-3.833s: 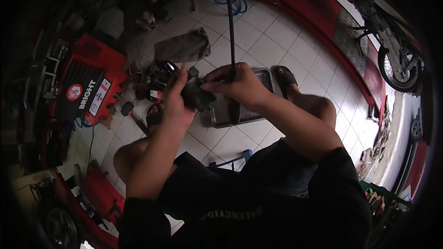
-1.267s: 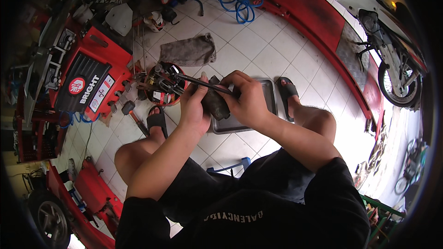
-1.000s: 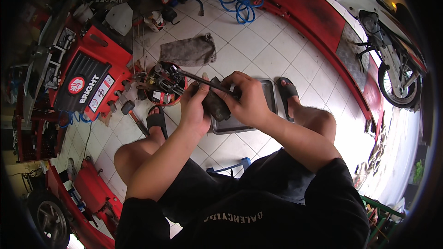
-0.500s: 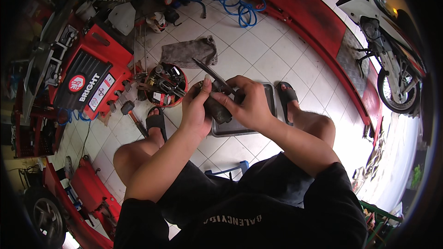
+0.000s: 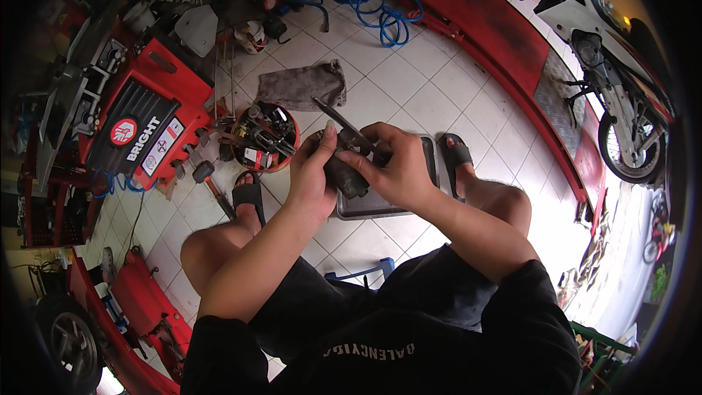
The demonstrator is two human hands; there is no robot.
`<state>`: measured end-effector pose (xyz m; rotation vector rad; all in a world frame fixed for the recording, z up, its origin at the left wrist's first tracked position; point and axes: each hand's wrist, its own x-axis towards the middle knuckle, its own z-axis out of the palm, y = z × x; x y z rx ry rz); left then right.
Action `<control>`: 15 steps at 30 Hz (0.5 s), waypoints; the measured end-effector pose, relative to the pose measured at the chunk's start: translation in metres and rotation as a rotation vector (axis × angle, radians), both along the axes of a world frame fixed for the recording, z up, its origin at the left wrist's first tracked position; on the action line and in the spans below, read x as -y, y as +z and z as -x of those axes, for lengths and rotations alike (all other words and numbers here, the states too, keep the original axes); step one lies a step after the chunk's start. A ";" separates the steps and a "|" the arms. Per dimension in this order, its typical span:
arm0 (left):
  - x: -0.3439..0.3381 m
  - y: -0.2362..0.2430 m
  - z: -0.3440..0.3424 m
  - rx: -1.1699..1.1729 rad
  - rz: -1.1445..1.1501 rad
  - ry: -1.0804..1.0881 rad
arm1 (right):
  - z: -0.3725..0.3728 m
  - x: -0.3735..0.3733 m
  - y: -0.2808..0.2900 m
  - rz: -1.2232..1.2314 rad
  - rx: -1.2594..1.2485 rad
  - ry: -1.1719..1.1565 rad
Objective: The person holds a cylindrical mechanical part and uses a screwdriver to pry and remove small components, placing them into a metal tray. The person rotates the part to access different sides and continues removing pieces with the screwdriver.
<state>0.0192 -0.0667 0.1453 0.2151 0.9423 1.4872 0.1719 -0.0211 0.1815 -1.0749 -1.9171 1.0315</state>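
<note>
My left hand [image 5: 311, 175] grips a dark, greasy cylindrical metal part [image 5: 344, 174] held over the floor in front of my knees. My right hand [image 5: 395, 168] holds a long thin dark tool [image 5: 336, 121] whose tip sticks out up and to the left, and its fingers also rest on the part. Both hands hover above a grey metal tray [image 5: 424, 153] lying on the white tiles. Most of the part is hidden between my palms.
A round red bin of tools [image 5: 265, 137] stands left of my hands, with a grey rag [image 5: 300, 86] behind it. A red toolbox [image 5: 139, 128] sits further left, a blue hose [image 5: 373, 7] at the back. A motorcycle [image 5: 614, 73] stands on the right. My sandalled feet [image 5: 455, 153] flank the tray.
The long tool was upright in my right hand, then swung down to lie leftward across the part; now its tip points up-left. Both hands stay closed on the part.
</note>
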 end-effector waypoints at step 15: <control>-0.001 -0.004 0.002 -0.064 -0.005 0.025 | -0.002 -0.006 -0.011 -0.073 0.013 0.022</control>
